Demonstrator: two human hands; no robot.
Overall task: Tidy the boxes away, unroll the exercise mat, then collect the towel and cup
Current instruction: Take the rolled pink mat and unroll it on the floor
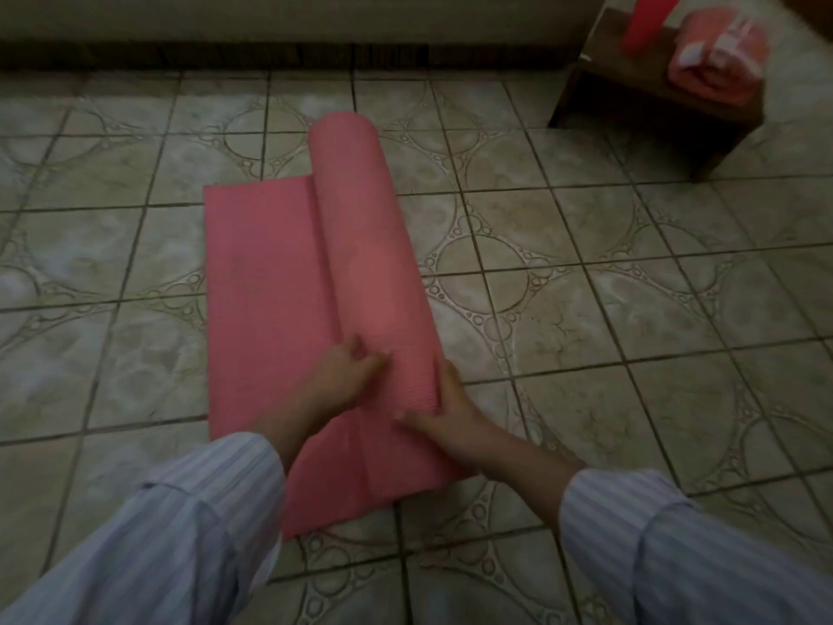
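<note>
A pink exercise mat (pixel 270 281) lies on the tiled floor, partly unrolled: a flat strip on the left, the thick roll (pixel 369 245) on the right. My left hand (pixel 342 376) rests on the roll's near end from the left, fingers bent against it. My right hand (pixel 446 403) presses the roll's near end from the right side. A red cup (pixel 644 20) and a folded pink-orange towel (pixel 716 56) sit on a dark wooden stool (pixel 631 106) at the far right. No boxes are in sight.
Patterned grey floor tiles (pixel 631 309) spread around the mat on all sides. A pale wall with a dark skirting strip (pixel 270 56) runs along the far edge. My striped sleeves fill the bottom corners.
</note>
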